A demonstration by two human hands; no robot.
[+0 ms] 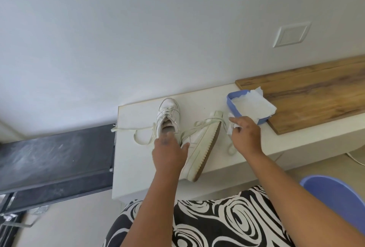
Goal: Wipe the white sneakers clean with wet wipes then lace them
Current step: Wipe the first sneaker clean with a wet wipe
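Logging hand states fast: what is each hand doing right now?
Left hand: open, fingers resting on the sneaker.
Right hand: holding a wet wipe.

In front of me a plain white wall (138, 29) carries a blank white cover plate (292, 34) toward its right. The white bench (138, 160) stands against it, with a wooden board (316, 89) lying over its right end. Left of the bench sits a dark grey slab (55, 152). The floor (59, 227) is pale, the light soft and even.
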